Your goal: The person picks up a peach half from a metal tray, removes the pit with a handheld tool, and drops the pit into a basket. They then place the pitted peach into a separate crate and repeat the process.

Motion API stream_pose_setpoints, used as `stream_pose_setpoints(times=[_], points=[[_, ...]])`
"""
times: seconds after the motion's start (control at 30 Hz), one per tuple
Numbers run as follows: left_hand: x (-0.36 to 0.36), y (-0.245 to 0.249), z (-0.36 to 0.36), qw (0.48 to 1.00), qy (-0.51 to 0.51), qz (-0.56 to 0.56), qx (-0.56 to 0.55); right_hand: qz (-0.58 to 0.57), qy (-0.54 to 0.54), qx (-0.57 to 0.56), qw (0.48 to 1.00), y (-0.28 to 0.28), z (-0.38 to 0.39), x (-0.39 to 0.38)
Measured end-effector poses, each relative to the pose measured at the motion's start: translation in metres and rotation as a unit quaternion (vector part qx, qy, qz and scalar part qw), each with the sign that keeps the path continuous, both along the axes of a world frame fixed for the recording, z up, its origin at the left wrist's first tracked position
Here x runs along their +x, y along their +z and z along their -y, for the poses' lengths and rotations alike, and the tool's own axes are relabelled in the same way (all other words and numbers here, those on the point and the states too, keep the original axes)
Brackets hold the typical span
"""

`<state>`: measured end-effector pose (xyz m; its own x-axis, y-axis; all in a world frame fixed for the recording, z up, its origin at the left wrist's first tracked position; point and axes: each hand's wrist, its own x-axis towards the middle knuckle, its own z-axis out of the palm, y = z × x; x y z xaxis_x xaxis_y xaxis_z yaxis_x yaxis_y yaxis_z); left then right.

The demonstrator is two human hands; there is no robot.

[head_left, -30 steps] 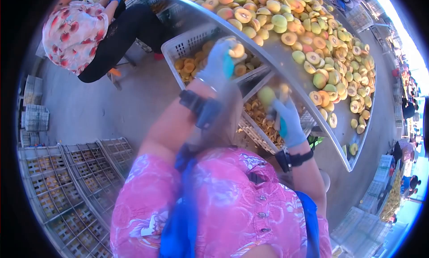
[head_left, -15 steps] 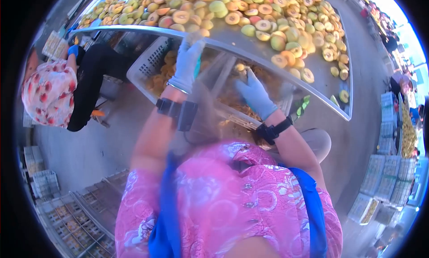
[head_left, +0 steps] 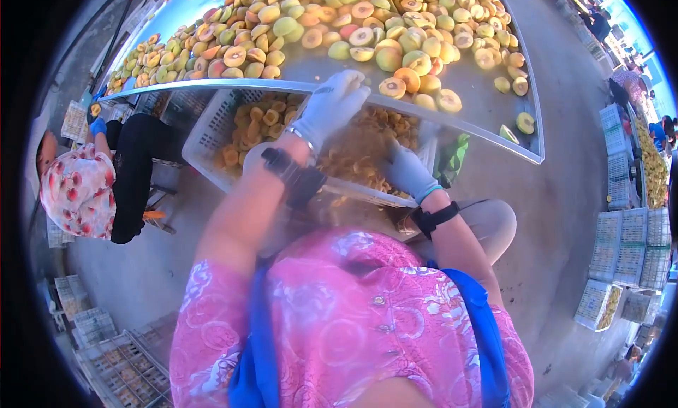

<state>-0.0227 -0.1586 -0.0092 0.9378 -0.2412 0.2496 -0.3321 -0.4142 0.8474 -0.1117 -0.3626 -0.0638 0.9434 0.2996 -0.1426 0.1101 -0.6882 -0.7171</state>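
My gloved left hand [head_left: 332, 105] is at the metal table's near edge [head_left: 282, 85], its fingers bent; what they hold, if anything, is hidden. Lower and to the right, my gloved right hand [head_left: 409, 171] hangs over a white crate [head_left: 385, 194] of small brownish pieces, its fingertips blurred. Halved fruits [head_left: 393, 88] with orange flesh and whole-looking green-yellow ones lie heaped on the table. Left of that crate, another white crate [head_left: 205, 136] holds fruit halves, partly behind my left arm.
A seated person [head_left: 78, 189] in a patterned top is at the left. Stacked crates [head_left: 618, 245] stand at the right, more crates [head_left: 120, 365] at the lower left. Something green [head_left: 452, 161] hangs by the crate's right side.
My left hand has moved right and down from over the table's edge. My right hand has dropped lower over the crate. The view has shifted, with the table further left in it.
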Motion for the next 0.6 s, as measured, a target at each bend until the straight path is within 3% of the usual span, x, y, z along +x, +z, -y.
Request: stream_pose_setpoints(times=[0.03,0.1,0.13,0.2,0.27,0.4,0.47,0.5,0.57,0.6], points=[[0.008,0.004,0.006,1.000,0.000,0.002,0.006,0.015,-0.005,0.018,1.000,0.004,0.001,0.004],[0.028,0.014,0.023,0.982,0.005,0.042,0.182,0.036,-0.013,0.043,0.998,0.012,0.004,0.011],[0.038,0.012,0.032,0.981,0.003,0.044,0.187,0.038,-0.011,0.061,0.997,0.013,0.006,0.012],[0.054,0.006,0.050,0.959,0.000,-0.033,0.282,0.040,-0.014,0.081,0.996,0.018,0.011,0.011],[0.068,0.000,0.061,0.956,-0.035,-0.057,0.285,0.024,-0.006,0.017,1.000,0.025,0.015,0.007],[0.079,-0.009,0.074,0.946,-0.071,-0.083,0.306,0.003,-0.014,0.028,1.000,0.029,0.028,0.002],[0.076,-0.009,0.075,0.947,-0.056,-0.071,0.309,0.107,-0.039,0.093,0.989,0.021,0.033,0.003],[0.072,-0.008,0.075,0.956,-0.047,-0.052,0.284,0.109,-0.040,0.094,0.989,0.027,0.033,0.003],[0.063,-0.006,0.075,0.964,-0.037,-0.032,0.260,0.019,-0.093,0.207,0.974,0.041,0.034,0.001],[0.058,-0.003,0.075,0.985,-0.024,-0.056,0.159,0.021,-0.093,0.209,0.973,0.041,0.034,0.001]])
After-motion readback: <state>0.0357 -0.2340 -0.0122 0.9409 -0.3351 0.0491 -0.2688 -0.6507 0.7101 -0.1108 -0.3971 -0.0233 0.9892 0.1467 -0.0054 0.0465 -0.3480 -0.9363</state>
